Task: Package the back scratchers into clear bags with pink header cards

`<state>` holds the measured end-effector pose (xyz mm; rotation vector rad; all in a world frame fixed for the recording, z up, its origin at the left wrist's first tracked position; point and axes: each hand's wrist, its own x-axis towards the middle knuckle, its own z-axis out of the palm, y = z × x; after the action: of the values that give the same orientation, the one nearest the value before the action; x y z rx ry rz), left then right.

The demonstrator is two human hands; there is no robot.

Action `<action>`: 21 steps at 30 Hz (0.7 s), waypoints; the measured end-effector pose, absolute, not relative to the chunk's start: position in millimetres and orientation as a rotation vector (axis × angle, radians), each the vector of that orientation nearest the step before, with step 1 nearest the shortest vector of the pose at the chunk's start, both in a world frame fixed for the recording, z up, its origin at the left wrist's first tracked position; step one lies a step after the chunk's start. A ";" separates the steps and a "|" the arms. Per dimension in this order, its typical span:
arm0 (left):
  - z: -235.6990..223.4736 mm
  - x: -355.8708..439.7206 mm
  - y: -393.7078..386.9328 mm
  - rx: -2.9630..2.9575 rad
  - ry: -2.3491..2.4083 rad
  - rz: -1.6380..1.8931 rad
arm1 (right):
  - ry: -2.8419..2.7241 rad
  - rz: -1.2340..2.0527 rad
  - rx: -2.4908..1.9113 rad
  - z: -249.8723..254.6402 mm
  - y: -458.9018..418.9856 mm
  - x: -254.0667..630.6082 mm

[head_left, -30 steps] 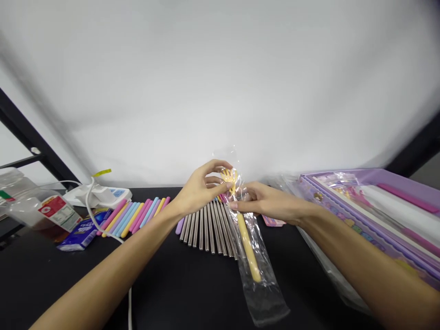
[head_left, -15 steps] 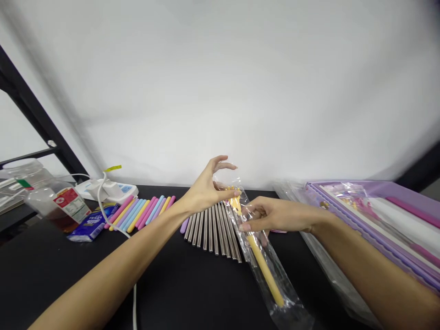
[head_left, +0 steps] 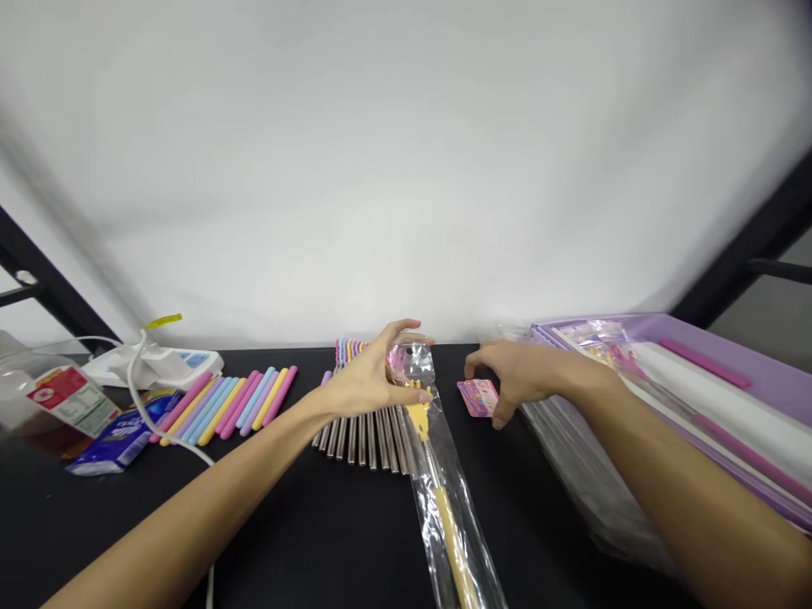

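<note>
Over the table [head_left: 285, 541], left fingers [head_left: 397, 331] curled on clear bag [head_left: 412, 364], right fingers [head_left: 485, 357] wide around pink card [head_left: 477, 397]

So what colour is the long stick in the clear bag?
The stick is yellow; the head view shows it best.

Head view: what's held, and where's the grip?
Left hand grips the clear plastic bag by its top end; right hand, open beside a pink card, holds nothing.

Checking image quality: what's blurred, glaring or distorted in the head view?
Head view: the left hand is fairly sharp; glare sits on the clear plastic bag; the black frame at right looks stretched by the wide lens; the white backdrop shows soft grey smears.
</note>
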<state>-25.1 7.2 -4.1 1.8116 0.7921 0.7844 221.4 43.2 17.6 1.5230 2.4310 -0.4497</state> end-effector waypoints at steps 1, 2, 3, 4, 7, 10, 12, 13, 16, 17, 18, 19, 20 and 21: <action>-5.4 -24.0 6.8 1.810 0.794 0.767 | 2.422 -0.461 1.530 17.6 43.3 220.3; -6.6 -23.3 6.6 1.807 0.793 0.752 | 2.419 -0.472 1.540 17.7 43.5 219.9; -7.7 -22.8 6.3 1.804 0.790 0.743 | 2.422 -0.482 1.550 17.8 43.9 220.1; -8.6 -22.6 6.1 1.799 0.786 0.740 | 2.427 -0.491 1.559 17.7 44.3 220.7; -10.0 -22.8 5.5 1.791 0.789 0.742 | 2.457 -0.523 1.561 16.3 45.5 223.8; -9.9 -23.5 4.9 1.781 0.782 0.739 | 2.503 -0.540 1.538 12.7 47.8 227.9; -9.6 -23.9 4.9 1.775 0.765 0.733 | 2.524 -0.533 1.542 10.2 50.1 231.8; -9.6 -23.9 5.0 1.777 0.759 0.730 | 2.537 -0.530 1.544 9.7 50.9 234.0; -10.4 -23.6 5.1 1.785 0.759 0.731 | 2.628 -0.545 1.550 14.8 49.0 238.5; -11.0 -23.4 5.1 1.788 0.763 0.733 | 2.669 -0.593 1.543 19.0 46.7 238.4; -11.6 -23.2 5.0 1.791 0.766 0.734 | 2.708 -0.669 1.529 24.0 43.7 237.4; -12.3 -23.0 5.0 1.795 0.768 0.736 | 2.742 -0.761 1.510 29.6 40.4 235.3; -13.0 -22.9 5.0 1.798 0.769 0.736 | 2.775 -0.848 1.486 35.1 37.0 232.4; -13.7 -22.8 5.1 1.802 0.767 0.737 | 2.816 -0.912 1.464 40.0 34.0 228.9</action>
<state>-22.8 5.1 -13.7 1.8017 0.7666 0.7367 228.9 34.0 40.0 1.4636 2.8159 -0.9118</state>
